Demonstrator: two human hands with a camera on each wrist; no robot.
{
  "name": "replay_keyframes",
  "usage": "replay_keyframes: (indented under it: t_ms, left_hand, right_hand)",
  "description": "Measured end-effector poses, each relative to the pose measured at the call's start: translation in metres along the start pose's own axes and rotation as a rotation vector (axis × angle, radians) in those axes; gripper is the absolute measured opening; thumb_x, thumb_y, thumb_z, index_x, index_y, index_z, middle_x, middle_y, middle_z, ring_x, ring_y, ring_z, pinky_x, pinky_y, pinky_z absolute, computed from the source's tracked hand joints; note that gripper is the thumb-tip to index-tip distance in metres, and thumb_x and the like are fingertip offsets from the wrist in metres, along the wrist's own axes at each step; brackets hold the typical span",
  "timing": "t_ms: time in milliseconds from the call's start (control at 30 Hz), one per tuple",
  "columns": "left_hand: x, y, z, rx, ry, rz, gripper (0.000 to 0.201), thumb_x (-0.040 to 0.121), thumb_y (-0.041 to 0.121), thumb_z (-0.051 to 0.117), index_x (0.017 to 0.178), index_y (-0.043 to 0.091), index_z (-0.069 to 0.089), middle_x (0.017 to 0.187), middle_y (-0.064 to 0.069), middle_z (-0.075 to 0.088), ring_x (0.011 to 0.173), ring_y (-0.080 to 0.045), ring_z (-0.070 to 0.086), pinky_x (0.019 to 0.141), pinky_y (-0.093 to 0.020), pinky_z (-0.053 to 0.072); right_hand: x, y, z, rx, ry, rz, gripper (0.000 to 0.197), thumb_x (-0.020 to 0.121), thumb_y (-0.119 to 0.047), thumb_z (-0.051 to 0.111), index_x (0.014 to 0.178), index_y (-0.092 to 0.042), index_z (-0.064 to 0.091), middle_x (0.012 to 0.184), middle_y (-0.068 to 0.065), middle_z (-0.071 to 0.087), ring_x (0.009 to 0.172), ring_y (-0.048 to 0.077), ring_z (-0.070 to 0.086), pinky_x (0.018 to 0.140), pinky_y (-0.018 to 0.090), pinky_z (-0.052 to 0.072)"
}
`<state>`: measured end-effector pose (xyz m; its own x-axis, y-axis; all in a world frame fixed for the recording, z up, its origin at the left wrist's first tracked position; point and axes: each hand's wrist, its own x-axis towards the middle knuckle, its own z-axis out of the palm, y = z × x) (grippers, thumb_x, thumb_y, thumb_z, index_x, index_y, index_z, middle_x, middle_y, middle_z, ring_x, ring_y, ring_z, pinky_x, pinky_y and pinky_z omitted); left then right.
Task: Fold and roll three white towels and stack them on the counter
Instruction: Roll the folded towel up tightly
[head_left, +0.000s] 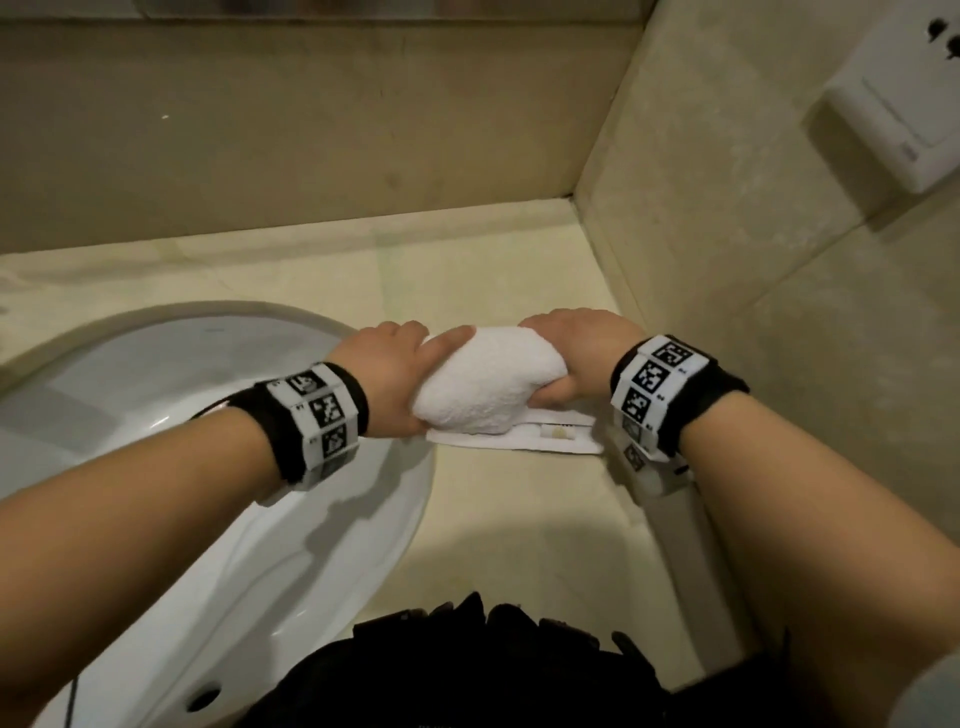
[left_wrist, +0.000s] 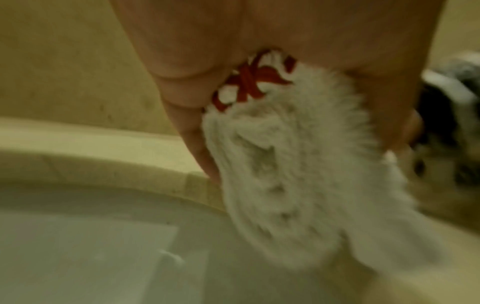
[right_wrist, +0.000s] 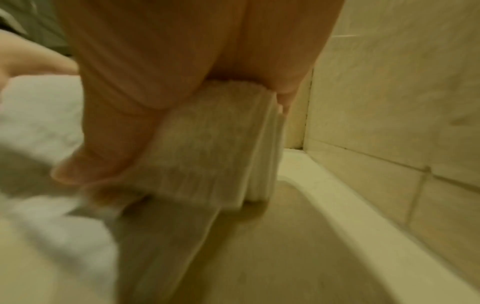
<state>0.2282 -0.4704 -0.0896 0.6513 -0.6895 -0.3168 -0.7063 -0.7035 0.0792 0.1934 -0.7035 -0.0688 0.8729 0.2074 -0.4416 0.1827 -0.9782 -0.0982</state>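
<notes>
One white towel (head_left: 488, 384) lies part-rolled on the beige counter (head_left: 519, 525), between the sink and the right wall. My left hand (head_left: 410, 374) grips the roll's left end, thumb on top. My right hand (head_left: 566, 364) grips its right end, fingers curled over the far side. A flat unrolled strip with a small label (head_left: 558, 432) lies on the counter on the near side of the roll. The left wrist view shows the roll's fluffy end (left_wrist: 298, 185) and red stitching (left_wrist: 249, 82) under my palm. The right wrist view shows the layered end (right_wrist: 207, 148). No other towels are in view.
A white sink basin (head_left: 208, 467) lies close on the left, its rim almost under my left wrist. A tiled wall (head_left: 779, 270) with a white socket plate (head_left: 893, 119) bounds the counter on the right. A raised backsplash (head_left: 311, 156) runs behind.
</notes>
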Motion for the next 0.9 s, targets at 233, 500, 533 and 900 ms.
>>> replay_keyframes:
  t_ms: [233,500,533,900]
  left_hand:
    - [-0.003,-0.018,-0.01,-0.537,-0.386,0.047,0.098,0.056,0.036,0.08,0.136,0.039,0.021,0.118,0.015,0.05,0.104,-0.013,0.051,0.083,-0.026,0.038]
    - [-0.016,0.011,0.014,0.16,0.118,0.049,0.099,0.073,0.054,0.059,0.145,0.028,-0.004,0.132,-0.011,0.041,0.107,-0.029,0.049,0.088,-0.039,0.042]
    - [-0.015,0.011,0.015,0.166,0.125,0.044,0.095,0.075,0.05,0.056,0.145,0.028,-0.005,0.13,-0.011,0.042,0.105,-0.029,0.05,0.085,-0.038,0.042]
    - [-0.057,0.043,-0.001,0.184,0.095,-0.068,0.083,0.074,0.033,0.059,0.14,0.025,0.008,0.117,-0.011,0.05,0.094,-0.03,0.054,0.076,-0.036,0.046]
  right_hand:
    - [-0.043,-0.005,0.043,-0.021,0.203,0.014,0.087,0.065,-0.041,0.07,0.139,-0.026,0.028,0.13,0.007,0.046,0.115,0.027,0.047,0.092,0.037,0.042]
    - [-0.018,0.002,0.021,0.115,0.006,0.12,0.054,0.056,-0.033,0.066,0.106,-0.031,0.045,0.083,-0.008,0.057,0.063,0.012,0.055,0.048,0.02,0.037]
    - [-0.02,0.003,0.024,0.173,0.012,0.147,0.052,0.055,-0.034,0.065,0.103,-0.032,0.045,0.086,-0.007,0.058,0.066,0.013,0.057,0.052,0.022,0.042]
    - [-0.065,-0.028,0.049,0.454,0.161,0.219,0.064,0.064,-0.018,0.067,0.123,-0.024,0.042,0.119,0.007,0.047,0.098,0.024,0.055,0.078,0.024,0.042]
